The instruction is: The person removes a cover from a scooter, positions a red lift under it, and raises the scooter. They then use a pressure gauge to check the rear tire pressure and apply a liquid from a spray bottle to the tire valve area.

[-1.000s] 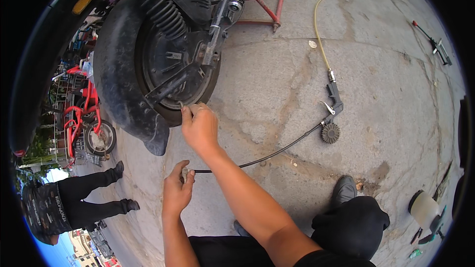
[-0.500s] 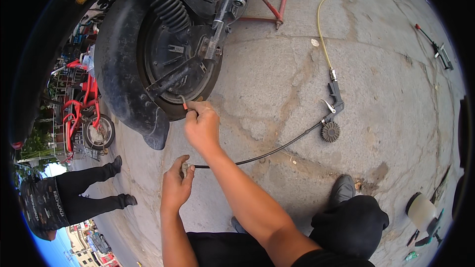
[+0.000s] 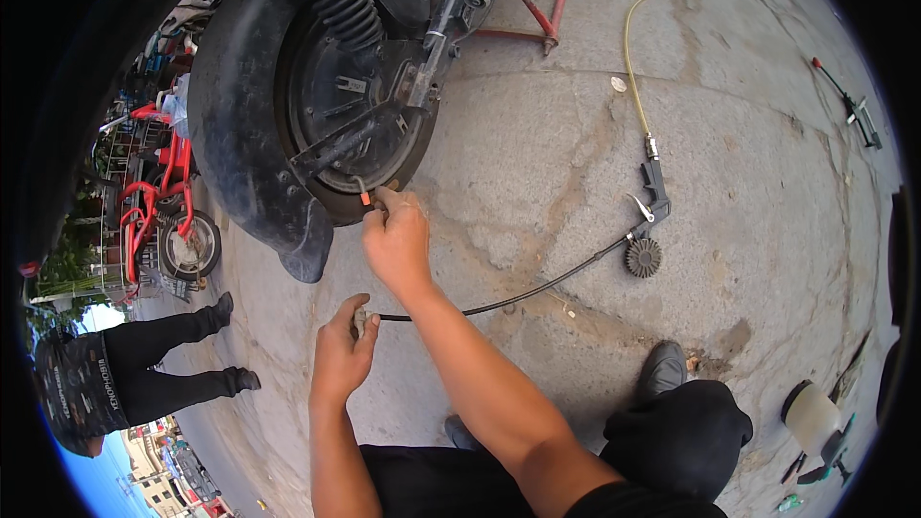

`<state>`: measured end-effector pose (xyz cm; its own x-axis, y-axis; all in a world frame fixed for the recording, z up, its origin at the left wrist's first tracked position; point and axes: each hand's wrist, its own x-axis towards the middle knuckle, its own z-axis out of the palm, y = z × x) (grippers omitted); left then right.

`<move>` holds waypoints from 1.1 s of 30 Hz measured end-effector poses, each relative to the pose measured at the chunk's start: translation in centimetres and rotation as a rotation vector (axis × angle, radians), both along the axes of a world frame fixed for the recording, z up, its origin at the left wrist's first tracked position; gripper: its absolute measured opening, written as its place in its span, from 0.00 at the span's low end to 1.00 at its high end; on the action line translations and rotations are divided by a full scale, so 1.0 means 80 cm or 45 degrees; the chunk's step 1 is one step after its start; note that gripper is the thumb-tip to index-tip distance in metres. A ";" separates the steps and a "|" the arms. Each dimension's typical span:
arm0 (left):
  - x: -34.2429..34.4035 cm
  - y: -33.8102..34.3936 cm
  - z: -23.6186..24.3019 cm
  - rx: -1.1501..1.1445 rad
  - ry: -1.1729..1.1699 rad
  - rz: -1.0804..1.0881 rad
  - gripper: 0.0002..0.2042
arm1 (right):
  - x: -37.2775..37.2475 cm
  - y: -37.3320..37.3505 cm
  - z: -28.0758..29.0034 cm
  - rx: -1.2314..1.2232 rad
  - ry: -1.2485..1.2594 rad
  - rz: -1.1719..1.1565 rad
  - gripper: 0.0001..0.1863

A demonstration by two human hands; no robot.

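Low at the left, my left hand (image 3: 343, 353) pinches the end of a black air hose (image 3: 518, 298), its end fitting partly hidden by the fingers. The hose runs right to a tire inflator gun (image 3: 653, 194) with a round ribbed gauge (image 3: 644, 257), lying on the concrete. My right hand (image 3: 398, 238) is closed at the rim of a scooter's wheel (image 3: 331, 105). Its fingertips pinch the tip of a bent valve stem (image 3: 359, 183) with an orange-red piece (image 3: 366, 199) on it. The fingers hide the stem's very end.
A black fender (image 3: 235, 105) overhangs the wheel. Beyond it, a red stand (image 3: 552, 14) rests on the ground. A yellow air line (image 3: 630, 58) leads to the gun. A person (image 3: 106, 374) and a red motorcycle (image 3: 158, 197) are at left; a whitish container (image 3: 812, 419) and tools lie at right.
The view has shifted slightly, with the wheel a little further right. My right hand keeps its pinch at the valve stem, and my left hand still holds the hose end.
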<state>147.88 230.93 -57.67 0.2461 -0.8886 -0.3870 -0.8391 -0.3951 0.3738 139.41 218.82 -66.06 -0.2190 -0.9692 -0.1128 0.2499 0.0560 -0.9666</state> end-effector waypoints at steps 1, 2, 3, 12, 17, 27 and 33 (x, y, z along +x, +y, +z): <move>0.001 0.001 -0.002 -0.038 0.007 0.002 0.17 | 0.002 -0.003 0.001 0.015 0.054 0.060 0.15; 0.003 0.005 -0.007 -0.075 0.014 0.005 0.16 | 0.003 -0.003 0.002 0.024 -0.002 0.031 0.14; 0.005 0.006 -0.009 -0.112 0.020 0.008 0.16 | 0.004 -0.001 0.004 0.033 -0.058 0.003 0.14; 0.001 0.001 -0.011 -0.108 -0.018 -0.063 0.17 | 0.012 -0.004 0.000 0.086 0.147 0.032 0.11; -0.016 -0.012 0.002 -0.002 0.081 -0.019 0.21 | -0.015 -0.004 -0.033 0.311 0.154 0.218 0.12; -0.058 -0.050 -0.018 -0.359 0.424 -0.128 0.23 | -0.416 -0.072 -0.212 0.830 1.010 -0.476 0.18; -0.075 -0.070 -0.041 -0.360 0.668 0.037 0.23 | -0.510 -0.048 -0.284 0.988 1.065 -0.732 0.25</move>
